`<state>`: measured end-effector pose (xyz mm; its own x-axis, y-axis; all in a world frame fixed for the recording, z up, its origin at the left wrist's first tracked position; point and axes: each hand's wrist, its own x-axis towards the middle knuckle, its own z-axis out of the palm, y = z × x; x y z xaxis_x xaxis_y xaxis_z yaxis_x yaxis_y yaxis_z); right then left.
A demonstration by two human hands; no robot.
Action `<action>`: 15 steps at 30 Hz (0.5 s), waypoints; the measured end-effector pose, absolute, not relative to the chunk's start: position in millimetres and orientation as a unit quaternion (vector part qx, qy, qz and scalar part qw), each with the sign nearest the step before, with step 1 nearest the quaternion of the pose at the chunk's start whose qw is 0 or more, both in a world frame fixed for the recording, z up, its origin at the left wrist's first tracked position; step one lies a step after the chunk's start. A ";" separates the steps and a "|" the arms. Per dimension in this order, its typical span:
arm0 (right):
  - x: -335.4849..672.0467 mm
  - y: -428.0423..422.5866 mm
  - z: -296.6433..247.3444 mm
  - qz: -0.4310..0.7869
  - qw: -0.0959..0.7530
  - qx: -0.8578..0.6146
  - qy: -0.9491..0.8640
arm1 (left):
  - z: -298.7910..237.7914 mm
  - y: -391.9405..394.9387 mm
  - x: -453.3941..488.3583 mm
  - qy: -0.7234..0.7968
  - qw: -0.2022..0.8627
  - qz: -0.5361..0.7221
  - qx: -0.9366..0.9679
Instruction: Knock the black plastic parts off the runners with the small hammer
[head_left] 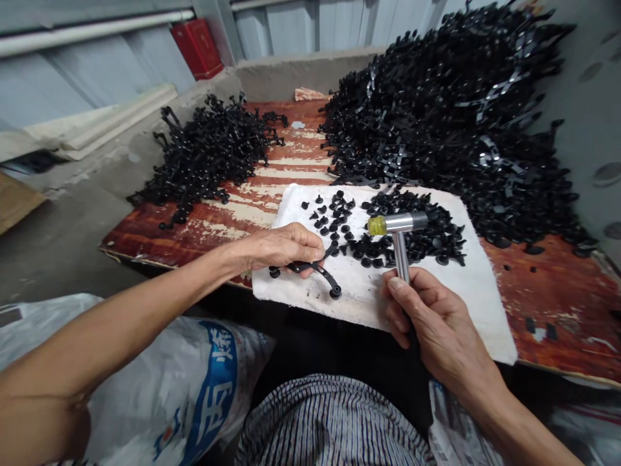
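My left hand (286, 247) is closed on a black branched plastic part (326, 277), whose arms end in small round tips; one arm points toward me over the cloth. In my right hand (427, 301) is a small mallet (402, 243), gripped by its handle. Its head has a yellow face on the left and a dark face on the right, held above the cloth. Loose black round caps (376, 249) with short stems lie on the white cloth (363, 301), scattered at the left and heaped under the mallet head. My left fingers hide the middle of the branched part.
A pile of black branched parts (213, 149) stands at the back left of the worn red-brown board (295, 162). A larger heap (436, 110) fills the back right. A white plastic sack (160, 382) stands below the board at left. A red box (196, 48) sits by the wall.
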<state>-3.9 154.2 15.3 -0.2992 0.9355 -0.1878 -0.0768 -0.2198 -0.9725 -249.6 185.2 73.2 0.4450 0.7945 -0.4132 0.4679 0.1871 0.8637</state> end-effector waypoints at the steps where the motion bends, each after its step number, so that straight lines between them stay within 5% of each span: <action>1: -3.7 154.1 15.4 0.643 0.393 -0.442 -0.486 | 73.7 185.4 -249.5 0.505 0.579 0.140 0.625; 15: -1.3 152.2 15.0 0.644 0.393 -0.438 -0.488 | 74.6 186.8 -247.8 0.514 0.587 0.129 0.612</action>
